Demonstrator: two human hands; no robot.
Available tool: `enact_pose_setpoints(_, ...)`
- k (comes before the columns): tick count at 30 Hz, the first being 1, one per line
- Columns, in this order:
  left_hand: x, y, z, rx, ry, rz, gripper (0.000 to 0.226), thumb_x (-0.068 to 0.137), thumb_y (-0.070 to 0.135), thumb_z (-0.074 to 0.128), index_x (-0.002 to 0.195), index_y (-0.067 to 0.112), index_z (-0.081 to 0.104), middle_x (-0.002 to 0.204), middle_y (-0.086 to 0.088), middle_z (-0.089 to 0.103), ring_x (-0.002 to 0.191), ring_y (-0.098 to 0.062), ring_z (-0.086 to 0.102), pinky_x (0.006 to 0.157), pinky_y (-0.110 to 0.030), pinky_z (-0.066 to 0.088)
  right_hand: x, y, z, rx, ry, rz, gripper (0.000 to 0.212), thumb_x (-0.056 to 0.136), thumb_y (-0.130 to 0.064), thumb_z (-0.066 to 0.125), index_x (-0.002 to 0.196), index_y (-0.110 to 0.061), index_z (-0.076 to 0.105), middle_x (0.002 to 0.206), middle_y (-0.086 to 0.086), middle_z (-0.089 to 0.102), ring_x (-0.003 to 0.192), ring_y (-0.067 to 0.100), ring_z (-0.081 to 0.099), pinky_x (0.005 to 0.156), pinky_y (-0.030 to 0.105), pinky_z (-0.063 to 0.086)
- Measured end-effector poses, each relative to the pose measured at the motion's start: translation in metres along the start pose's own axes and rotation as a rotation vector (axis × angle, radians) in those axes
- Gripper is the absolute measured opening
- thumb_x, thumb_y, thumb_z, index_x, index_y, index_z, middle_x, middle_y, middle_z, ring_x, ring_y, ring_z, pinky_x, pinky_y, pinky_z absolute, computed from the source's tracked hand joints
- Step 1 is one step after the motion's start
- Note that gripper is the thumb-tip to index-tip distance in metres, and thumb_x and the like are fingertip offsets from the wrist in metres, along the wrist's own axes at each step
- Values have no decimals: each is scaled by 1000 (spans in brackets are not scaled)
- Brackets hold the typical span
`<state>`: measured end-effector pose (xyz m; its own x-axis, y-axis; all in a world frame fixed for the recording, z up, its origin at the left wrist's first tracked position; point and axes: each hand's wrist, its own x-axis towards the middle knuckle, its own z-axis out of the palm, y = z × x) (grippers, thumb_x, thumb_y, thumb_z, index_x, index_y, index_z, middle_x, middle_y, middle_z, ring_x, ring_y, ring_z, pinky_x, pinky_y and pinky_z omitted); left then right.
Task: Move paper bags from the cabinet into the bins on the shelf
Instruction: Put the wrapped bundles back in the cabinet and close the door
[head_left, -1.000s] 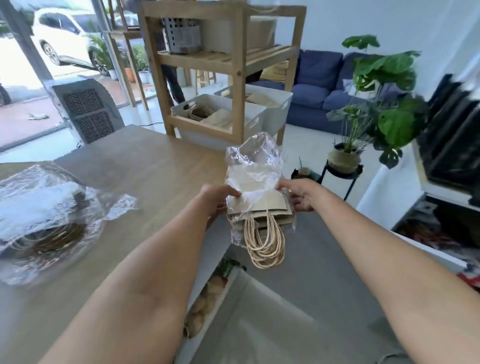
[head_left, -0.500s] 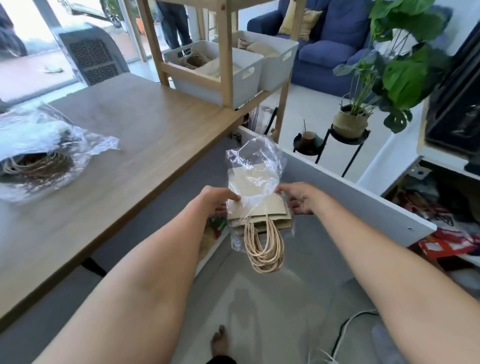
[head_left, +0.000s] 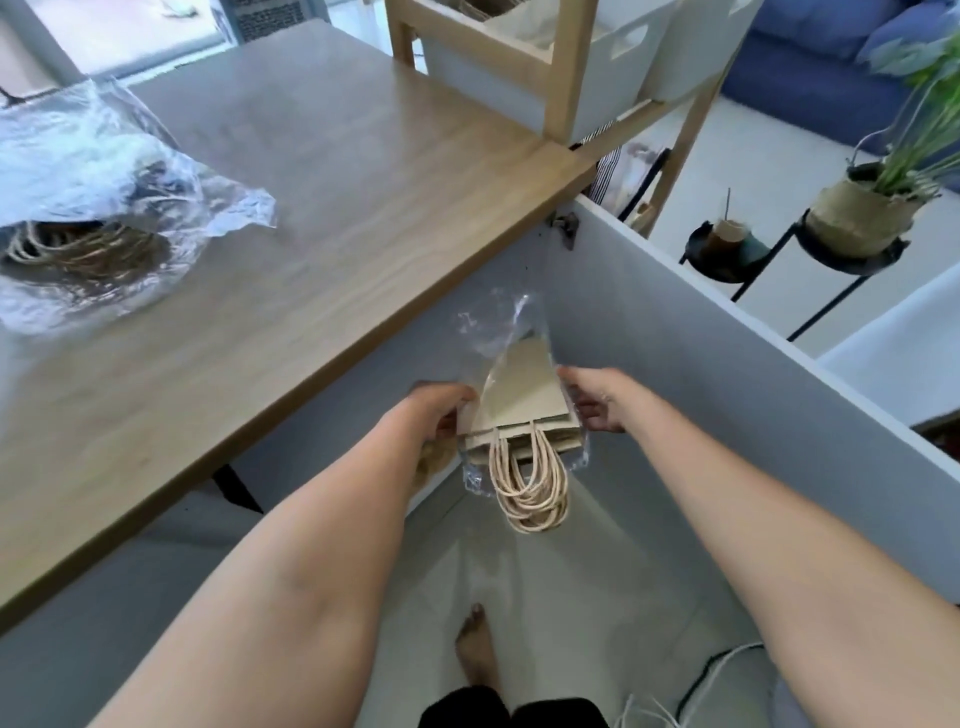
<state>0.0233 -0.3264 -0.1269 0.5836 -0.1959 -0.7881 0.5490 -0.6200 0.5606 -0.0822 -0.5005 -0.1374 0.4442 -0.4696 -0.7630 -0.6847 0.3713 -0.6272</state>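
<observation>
A small stack of kraft paper bags (head_left: 524, 405) in a clear plastic sleeve hangs in front of me, its cream rope handles (head_left: 530, 488) dangling down. My left hand (head_left: 441, 415) pinches the stack's left edge and my right hand (head_left: 592, 397) grips its right edge. I hold it low, beside the open grey cabinet door (head_left: 753, 374) and below the wooden countertop (head_left: 311, 208). White bins (head_left: 618, 57) sit on the wooden shelf (head_left: 566, 62) at the top, with more bags showing in one.
Another plastic-wrapped bundle of bags (head_left: 93, 197) lies on the countertop at the left. Potted plants on black stands (head_left: 857, 218) are to the right, a blue sofa (head_left: 810, 47) behind. My bare foot (head_left: 475, 649) and white cables (head_left: 701, 680) are on the floor.
My view has tilted down and the bag stack has dropped lower, from countertop height to beside the cabinet door. Both hands keep their hold on it.
</observation>
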Motion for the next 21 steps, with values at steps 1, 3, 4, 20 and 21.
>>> enact_pose_setpoints(1,5,0,-1,-25,3,-5,11,84,14,67,86,5,61,77,-11,58,66,-24,57,80,-38,54,9,-2,5,12,3,-14,20,91,-32,61,81,-15,55,68,1,56,55,13,53,38,15,43)
enact_pose_setpoints(3,17,0,-2,-58,18,-9,10,86,13,65,81,5,59,75,-11,57,64,-24,56,81,-40,55,25,-6,16,36,1,-56,18,93,-28,59,80,-16,53,57,-2,58,46,11,55,36,12,40)
enact_pose_setpoints(4,21,-1,-2,-75,29,-10,12,86,11,65,77,6,58,74,-11,56,63,-24,56,82,-40,55,30,-7,20,40,-6,-72,18,93,-26,59,80,-15,54,52,-3,59,42,10,56,37,13,42)
enact_pose_setpoints(20,102,26,36,-652,149,-78,23,95,-1,41,77,4,54,63,-11,61,59,-23,56,47,-27,51,145,-62,45,-249,-123,-205,33,94,-28,55,124,-18,59,136,6,53,125,28,47,91,36,40)
enact_pose_setpoints(21,110,29,36,-671,161,-88,24,95,1,38,76,6,52,66,-12,59,62,-24,53,54,-30,48,154,-68,47,-271,-136,-210,34,93,-30,56,125,-18,59,135,7,54,124,29,49,94,38,43)
